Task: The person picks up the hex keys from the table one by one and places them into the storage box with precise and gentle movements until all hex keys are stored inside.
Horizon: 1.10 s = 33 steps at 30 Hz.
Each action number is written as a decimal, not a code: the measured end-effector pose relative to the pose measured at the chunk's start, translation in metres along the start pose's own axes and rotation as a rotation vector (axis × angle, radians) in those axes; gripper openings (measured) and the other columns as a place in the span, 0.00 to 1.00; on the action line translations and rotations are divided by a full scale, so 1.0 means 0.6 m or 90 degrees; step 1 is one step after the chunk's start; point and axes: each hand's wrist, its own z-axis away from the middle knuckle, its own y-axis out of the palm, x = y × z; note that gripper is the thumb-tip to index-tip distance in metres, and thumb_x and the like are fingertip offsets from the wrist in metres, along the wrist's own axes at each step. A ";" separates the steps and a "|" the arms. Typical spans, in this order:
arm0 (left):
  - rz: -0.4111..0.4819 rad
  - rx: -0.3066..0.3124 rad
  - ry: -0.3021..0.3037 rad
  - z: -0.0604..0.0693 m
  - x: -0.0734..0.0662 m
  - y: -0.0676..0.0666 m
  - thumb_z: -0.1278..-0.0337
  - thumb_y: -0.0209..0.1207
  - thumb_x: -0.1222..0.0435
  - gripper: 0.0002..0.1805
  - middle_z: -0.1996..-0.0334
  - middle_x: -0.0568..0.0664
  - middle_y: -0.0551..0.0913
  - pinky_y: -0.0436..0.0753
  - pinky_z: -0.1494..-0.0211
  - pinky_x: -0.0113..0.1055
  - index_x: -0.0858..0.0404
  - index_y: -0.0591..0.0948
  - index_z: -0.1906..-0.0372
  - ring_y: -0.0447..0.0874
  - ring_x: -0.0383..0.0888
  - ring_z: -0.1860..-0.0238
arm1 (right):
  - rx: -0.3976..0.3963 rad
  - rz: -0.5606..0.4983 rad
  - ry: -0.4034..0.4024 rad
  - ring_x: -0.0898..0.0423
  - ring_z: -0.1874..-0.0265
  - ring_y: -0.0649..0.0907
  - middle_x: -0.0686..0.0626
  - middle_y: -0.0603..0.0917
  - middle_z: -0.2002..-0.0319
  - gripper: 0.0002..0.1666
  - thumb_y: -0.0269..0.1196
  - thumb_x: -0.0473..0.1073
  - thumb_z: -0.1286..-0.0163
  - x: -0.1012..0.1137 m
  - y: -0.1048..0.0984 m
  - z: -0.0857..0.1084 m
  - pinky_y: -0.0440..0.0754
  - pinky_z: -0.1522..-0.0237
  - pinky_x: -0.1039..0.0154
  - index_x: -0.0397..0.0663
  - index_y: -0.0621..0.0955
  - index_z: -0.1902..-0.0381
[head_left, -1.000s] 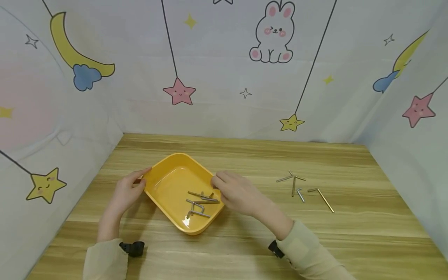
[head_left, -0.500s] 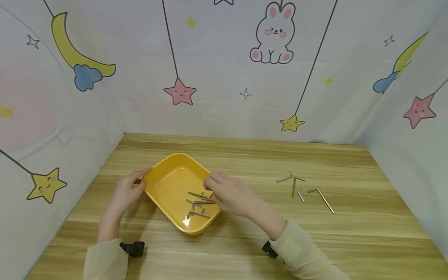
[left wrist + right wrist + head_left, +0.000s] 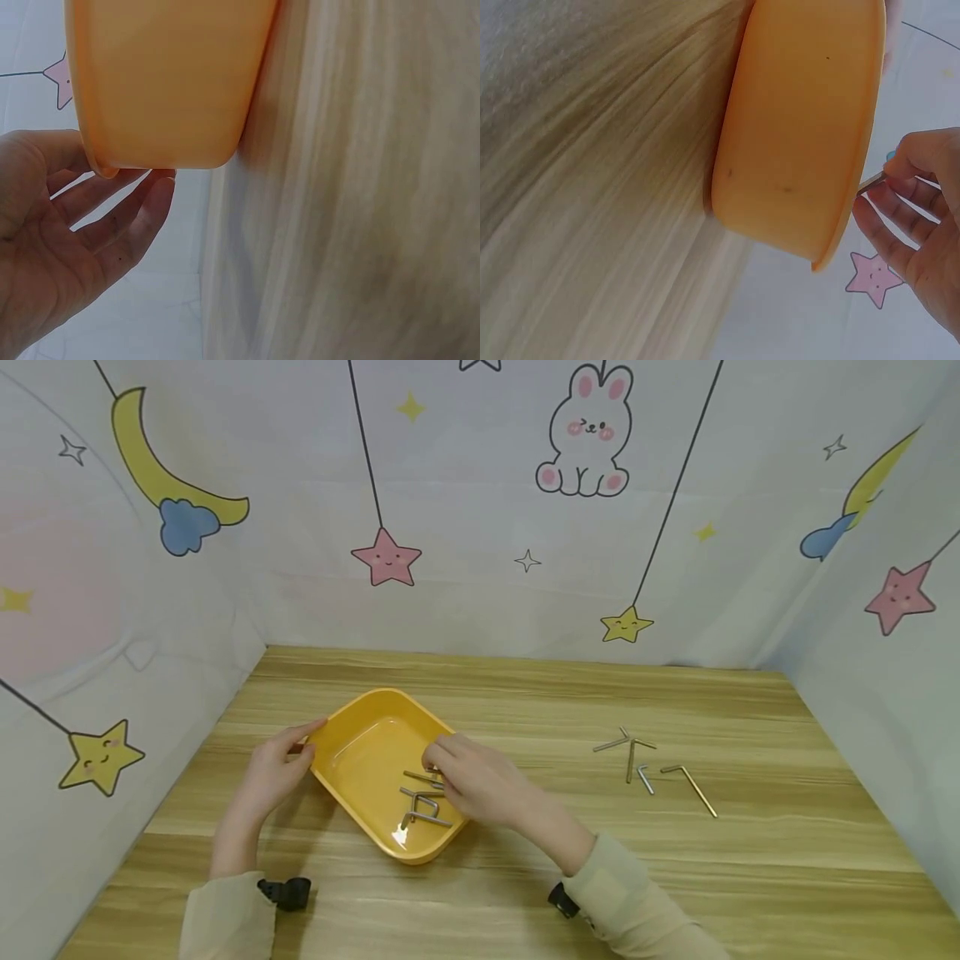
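Note:
My left hand (image 3: 272, 772) holds the left corner of a yellow plastic tray (image 3: 360, 735). In the left wrist view the fingertips of that hand (image 3: 97, 232) touch the outside of the tray wall. Over the tray's right side, my right hand (image 3: 476, 777) pinches a hex key (image 3: 871, 182) between thumb and fingers; only a short length shows in the right wrist view, beside the rim. Beneath the right hand, several metal hex keys (image 3: 431, 820) lie jumbled on the tray floor, partly hidden by the fingers.
Right of the tray, several loose hex keys lie on the wooden table (image 3: 540, 877): a long brass-coloured one (image 3: 699, 793), a small silver one (image 3: 646, 781) and others (image 3: 630, 762) beside them. A white cloth (image 3: 465, 610) with printed stars encloses the table's back and sides.
My right hand has moved left from the tray's right rim to above the hex keys inside, covering more of them. The left hand and the tray have stayed in place.

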 end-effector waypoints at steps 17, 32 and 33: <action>-0.001 -0.003 0.000 -0.001 -0.003 -0.002 0.32 0.48 0.70 0.23 0.36 0.69 0.71 0.80 0.65 0.32 0.66 0.71 0.34 0.77 0.68 0.47 | 0.007 -0.016 -0.034 0.63 0.68 0.72 0.57 0.77 0.61 0.16 0.56 0.30 0.39 0.014 0.032 -0.013 0.64 0.73 0.77 0.53 0.75 0.56; 0.002 -0.005 0.000 0.002 0.002 -0.001 0.32 0.48 0.70 0.23 0.36 0.69 0.71 0.81 0.64 0.32 0.66 0.71 0.34 0.77 0.68 0.47 | 0.043 -0.032 -0.074 0.62 0.63 0.76 0.57 0.76 0.64 0.06 0.55 0.36 0.31 0.032 0.048 -0.029 0.74 0.62 0.75 0.53 0.79 0.63; 0.003 -0.004 0.000 0.002 0.002 -0.001 0.32 0.48 0.70 0.23 0.35 0.68 0.71 0.81 0.64 0.32 0.66 0.71 0.34 0.77 0.68 0.47 | 0.041 -0.034 -0.077 0.62 0.63 0.76 0.57 0.76 0.64 0.06 0.56 0.36 0.31 0.033 0.049 -0.030 0.74 0.62 0.75 0.53 0.79 0.63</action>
